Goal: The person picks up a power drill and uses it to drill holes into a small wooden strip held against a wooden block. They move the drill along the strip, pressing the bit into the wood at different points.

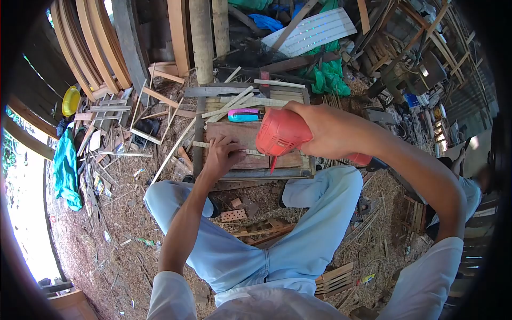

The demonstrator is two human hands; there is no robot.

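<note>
My right hand is wrapped round a red power drill, held over the low work table with its body pointing downward. Under it, my left hand presses its fingers onto a thin pale wooden strip, whose other end shows left of the fingers. The strip lies across a reddish-brown wooden board on the table. A cyan and pink object rests just behind the board, beside the drill. The drill's working end is mostly hidden behind its body.
Several loose wooden strips lie at the table's back. Wooden posts and curved timbers stand beyond. Wood scraps and shavings cover the ground between my legs. A green cloth hangs at left. Another person is at far right.
</note>
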